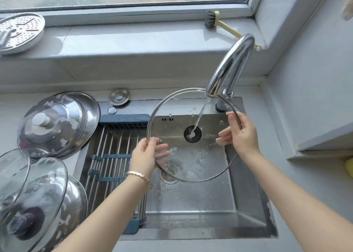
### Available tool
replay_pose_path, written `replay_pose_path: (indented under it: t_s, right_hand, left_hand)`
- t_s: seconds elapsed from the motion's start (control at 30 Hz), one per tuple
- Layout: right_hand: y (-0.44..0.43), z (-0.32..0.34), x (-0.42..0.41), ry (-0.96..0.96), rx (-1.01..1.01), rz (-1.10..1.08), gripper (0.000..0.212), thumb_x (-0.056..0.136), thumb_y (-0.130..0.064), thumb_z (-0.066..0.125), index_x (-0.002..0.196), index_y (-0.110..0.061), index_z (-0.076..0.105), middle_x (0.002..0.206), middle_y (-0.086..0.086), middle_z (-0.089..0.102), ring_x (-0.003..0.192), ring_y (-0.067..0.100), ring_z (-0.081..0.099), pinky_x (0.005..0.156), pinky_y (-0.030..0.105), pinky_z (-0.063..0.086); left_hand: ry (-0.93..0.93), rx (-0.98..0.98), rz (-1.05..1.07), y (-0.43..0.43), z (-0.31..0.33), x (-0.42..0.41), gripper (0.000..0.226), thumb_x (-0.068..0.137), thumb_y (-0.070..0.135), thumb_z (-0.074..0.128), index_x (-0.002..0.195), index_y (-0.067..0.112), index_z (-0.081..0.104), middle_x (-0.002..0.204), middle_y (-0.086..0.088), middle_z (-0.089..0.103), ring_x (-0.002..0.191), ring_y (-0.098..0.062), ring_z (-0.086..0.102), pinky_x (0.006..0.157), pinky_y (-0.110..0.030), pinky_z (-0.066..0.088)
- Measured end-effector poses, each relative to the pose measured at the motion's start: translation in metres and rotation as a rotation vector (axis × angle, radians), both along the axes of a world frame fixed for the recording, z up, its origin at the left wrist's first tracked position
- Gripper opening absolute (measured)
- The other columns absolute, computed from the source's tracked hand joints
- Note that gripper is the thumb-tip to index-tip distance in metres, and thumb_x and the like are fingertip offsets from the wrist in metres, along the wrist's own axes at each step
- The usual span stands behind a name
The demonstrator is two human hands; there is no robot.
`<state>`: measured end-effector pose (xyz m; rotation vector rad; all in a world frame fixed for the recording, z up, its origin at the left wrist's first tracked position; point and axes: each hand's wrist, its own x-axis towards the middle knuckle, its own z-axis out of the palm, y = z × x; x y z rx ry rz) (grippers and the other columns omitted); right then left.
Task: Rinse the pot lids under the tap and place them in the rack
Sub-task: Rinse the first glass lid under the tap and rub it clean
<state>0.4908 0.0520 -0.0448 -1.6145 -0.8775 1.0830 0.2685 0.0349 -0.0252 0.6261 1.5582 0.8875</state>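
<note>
Near lids: two domed glass pot lids [36, 198] with steel rims and a dark knob, wet and flecked with foam, overlap on the counter at lower left.
Rack: a roll-up drying rack [112, 156] of round steel rods with blue-grey end bars lies across the left side of the sink.
Sink: a square brushed-steel sink [246, 204], beaded with droplets.
Left hand: the left hand [146, 159] pinches the lid's left rim, thumb on the near face, fingers spread behind the glass; a thin metal bracelet [138, 175] circles the wrist.
Held lid: a round glass pot lid [191, 156] with a thin steel rim is held tilted over the basin, its dark centre fitting under the stream.
Right hand: the right hand [241, 135] grips the right rim, fingers curled round the edge.
Steel lids: stacked stainless lids [63, 122] with a pale knob, patched with suds, lean left of the rack.
Tap: a curved chrome tap [232, 64] pours a thin stream of water [201, 114] onto the lid's centre.
Sill: a perforated metal steamer plate [19, 32] far left; a grey-bristled dish brush [211, 19] with a cream handle at right.
</note>
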Motion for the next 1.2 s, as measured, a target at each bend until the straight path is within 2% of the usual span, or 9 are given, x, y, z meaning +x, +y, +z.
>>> replay_pose_path:
  t_s: [0.23,0.3,0.4,0.5,0.63,0.77,0.9,1.07,1.2]
  right_hand:
    - [-0.029,-0.057,-0.046,0.432,-0.514,0.032,0.023,0.1,-0.029,0.038,0.11,-0.011,0.048,0.054,0.005,0.046,0.031,0.007,0.049,0.032,0.014,0.039]
    - [-0.03,-0.055,-0.051,0.513,-0.59,0.068,0.022,0.099,-0.028,0.039,0.112,-0.011,0.046,0.054,0.003,0.044,0.033,0.008,0.048,0.03,0.015,0.039]
    - [-0.018,-0.042,-0.039,0.406,-0.642,0.076,0.023,0.1,-0.024,0.04,0.12,-0.014,0.042,0.072,0.014,0.055,0.041,0.014,0.062,0.031,0.018,0.045]
    - [-0.001,-0.019,-0.021,0.242,-0.701,0.157,0.036,0.101,-0.013,0.035,0.132,0.005,0.036,0.076,0.022,0.057,0.034,0.017,0.061,0.03,0.019,0.045]
    - [0.018,0.007,-0.008,0.046,-0.709,0.23,0.035,0.1,-0.005,0.028,0.132,0.008,0.03,0.084,0.031,0.057,0.032,0.025,0.059,0.029,0.025,0.046]
    - [0.026,0.032,-0.006,-0.058,-0.753,0.352,0.014,0.096,-0.002,0.028,0.104,0.003,0.039,0.079,0.025,0.058,0.033,0.024,0.06,0.032,0.03,0.05]
    - [0.029,0.043,0.002,-0.01,-0.741,0.396,0.046,0.097,-0.045,0.035,0.115,-0.003,0.046,0.079,0.02,0.065,0.059,0.026,0.069,0.05,0.027,0.057]
    - [0.006,-0.003,-0.004,-0.025,-0.729,0.276,0.061,0.094,-0.055,0.03,0.138,-0.013,0.04,0.132,0.012,0.05,0.118,0.031,0.051,0.099,0.041,0.041]
    - [-0.012,-0.026,-0.009,0.34,-0.652,0.032,0.051,0.097,-0.044,0.037,0.137,-0.012,0.038,0.11,0.018,0.059,0.089,0.029,0.063,0.075,0.036,0.055]
  left_hand:
    - [0.463,0.26,-0.313,0.013,0.051,-0.009,0.032,0.086,0.034,0.059,0.072,0.005,0.066,0.065,-0.008,0.071,0.058,-0.027,0.07,0.045,-0.029,0.052]
    - [0.646,0.256,-0.359,0.021,0.048,-0.014,0.038,0.089,0.039,0.052,0.081,0.005,0.067,0.073,-0.01,0.072,0.068,-0.028,0.069,0.06,-0.036,0.057]
    - [0.933,0.262,-0.428,0.019,0.034,-0.027,0.044,0.093,0.036,0.043,0.128,0.01,0.048,0.12,-0.011,0.061,0.112,-0.024,0.057,0.094,-0.036,0.045]
    - [1.007,0.438,-0.724,-0.003,0.017,-0.033,0.059,0.087,0.057,0.035,0.128,0.017,0.048,0.146,-0.005,0.037,0.138,-0.014,0.029,0.111,-0.028,0.022]
    - [0.863,0.675,-1.193,-0.036,-0.001,-0.011,0.089,0.07,0.084,0.016,0.111,0.017,0.058,0.12,0.002,0.062,0.114,-0.007,0.054,0.099,-0.024,0.042]
    - [0.805,0.911,-0.924,-0.037,-0.018,0.01,0.059,0.089,0.063,0.027,0.084,0.015,0.062,0.07,0.014,0.06,0.061,0.001,0.054,0.053,-0.011,0.043]
    - [0.237,0.486,-0.48,-0.03,-0.003,0.02,0.05,0.082,0.058,0.042,0.071,0.01,0.051,0.071,0.0,0.071,0.061,-0.007,0.067,0.054,-0.02,0.054]
    - [-0.286,0.011,0.132,-0.007,0.003,0.012,0.037,0.094,0.04,0.04,0.069,0.014,0.037,0.076,-0.017,0.073,0.061,-0.027,0.071,0.052,-0.032,0.059]
    - [-0.483,-0.018,0.238,0.0,0.002,0.008,0.041,0.094,0.044,0.038,0.066,0.015,0.033,0.073,-0.017,0.073,0.061,-0.026,0.072,0.048,-0.028,0.057]
